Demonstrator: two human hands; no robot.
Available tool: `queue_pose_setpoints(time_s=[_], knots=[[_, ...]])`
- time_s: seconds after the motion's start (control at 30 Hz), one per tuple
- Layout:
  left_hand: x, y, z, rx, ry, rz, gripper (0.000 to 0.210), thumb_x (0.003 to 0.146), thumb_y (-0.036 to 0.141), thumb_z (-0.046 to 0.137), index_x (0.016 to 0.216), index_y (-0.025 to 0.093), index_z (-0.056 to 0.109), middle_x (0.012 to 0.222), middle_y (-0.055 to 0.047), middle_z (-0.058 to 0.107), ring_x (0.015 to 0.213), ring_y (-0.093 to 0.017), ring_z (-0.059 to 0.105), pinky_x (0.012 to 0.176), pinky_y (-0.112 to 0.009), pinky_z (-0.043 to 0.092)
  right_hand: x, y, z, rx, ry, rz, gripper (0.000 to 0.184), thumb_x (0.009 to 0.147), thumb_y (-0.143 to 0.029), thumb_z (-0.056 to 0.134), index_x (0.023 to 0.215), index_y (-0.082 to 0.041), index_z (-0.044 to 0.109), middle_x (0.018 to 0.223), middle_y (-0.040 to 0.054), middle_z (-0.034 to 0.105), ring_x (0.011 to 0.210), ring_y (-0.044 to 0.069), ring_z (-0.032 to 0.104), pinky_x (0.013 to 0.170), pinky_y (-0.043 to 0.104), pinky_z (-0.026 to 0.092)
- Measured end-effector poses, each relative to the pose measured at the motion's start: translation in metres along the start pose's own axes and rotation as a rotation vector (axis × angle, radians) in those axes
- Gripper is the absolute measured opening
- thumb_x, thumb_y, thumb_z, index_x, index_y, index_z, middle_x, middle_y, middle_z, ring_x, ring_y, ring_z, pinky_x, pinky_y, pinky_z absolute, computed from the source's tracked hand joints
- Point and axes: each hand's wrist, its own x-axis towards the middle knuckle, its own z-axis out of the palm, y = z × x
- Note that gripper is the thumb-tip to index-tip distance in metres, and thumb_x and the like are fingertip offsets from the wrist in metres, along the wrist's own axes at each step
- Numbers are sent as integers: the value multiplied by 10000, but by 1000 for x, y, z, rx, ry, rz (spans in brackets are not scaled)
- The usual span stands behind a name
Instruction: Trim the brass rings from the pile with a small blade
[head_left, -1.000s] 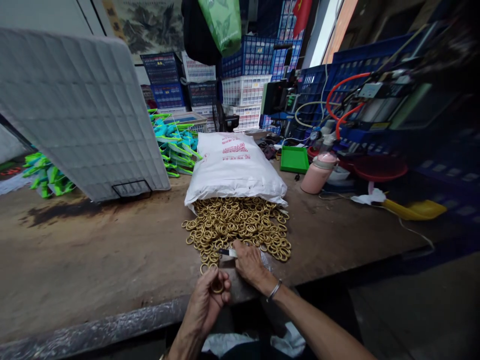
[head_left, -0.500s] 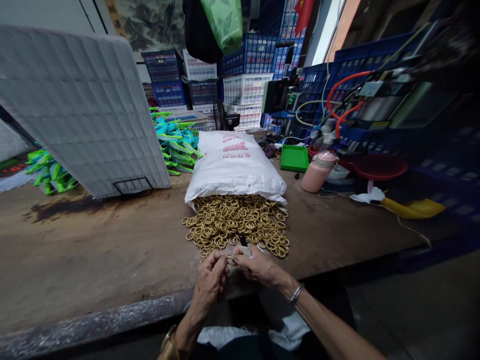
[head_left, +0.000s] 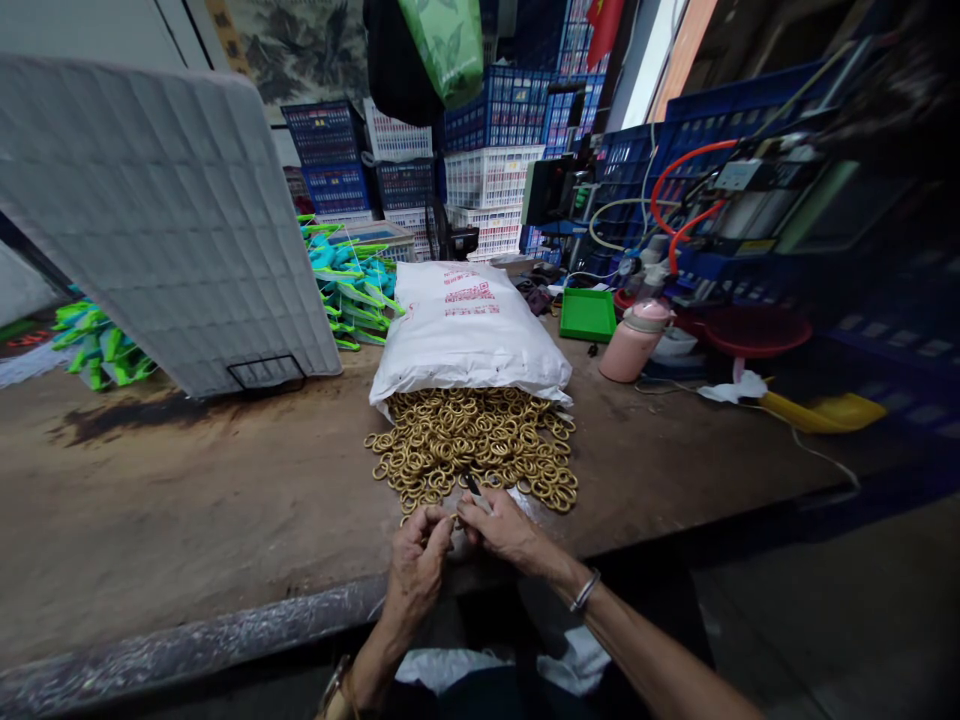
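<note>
Head view: my left grip [head_left: 417, 563] pinches a gold ring [head_left: 453, 517] by the bench's [head_left: 225, 500] front edge, at my fingertips, toward my right grip [head_left: 502, 527]. That one is closed around a small black-and-pale tool [head_left: 481, 501], its long axis slanting away and leftward to the ring heap [head_left: 480, 440]. Whether it also touches the ring, I can't tell. A second ago my hands were farther apart; now they nearly meet.

We see gold rings [head_left: 472, 440] and a white sack [head_left: 480, 345] printed in red.
We note a green tray [head_left: 587, 316], a pink bottle [head_left: 630, 348], a leaf-patterned green bag [head_left: 448, 50] and a pale grey board [head_left: 172, 220] lined in a grid.
</note>
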Motion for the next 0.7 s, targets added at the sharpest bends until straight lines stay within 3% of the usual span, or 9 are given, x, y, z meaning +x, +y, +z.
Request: queue_pose_setpoints(time_s=[0.17, 0.4, 0.7], knots=[[-1, 1, 0, 0, -32, -55, 228, 678, 374, 623, 613, 165, 560, 457, 60, 456, 390, -61, 350, 397, -177, 271, 1, -2, 1, -41, 23, -47, 248, 757, -373, 457, 611, -174, 431, 527, -65, 394, 494, 67, 341, 478, 184, 289], [-4, 1, 0, -59, -138, -294, 372, 691, 529, 551, 597, 178, 471, 376, 86, 392, 299, -36, 268, 319, -160, 200, 2, -6, 2, -80, 67, -83, 156, 716, -302, 467, 632, -175, 430, 576, -61, 389, 544, 76, 342, 510, 190, 301], [-6, -3, -1, -246, -162, -295, 347, 700, 507, 568, 687, 175, 468, 574, 48, 515, 364, -30, 355, 322, -139, 231, 2, -5, 3, -30, 38, -96, 172, 772, -311, 438, 672, -174, 471, 562, -54, 456, 526, 79, 404, 534, 192, 332]])
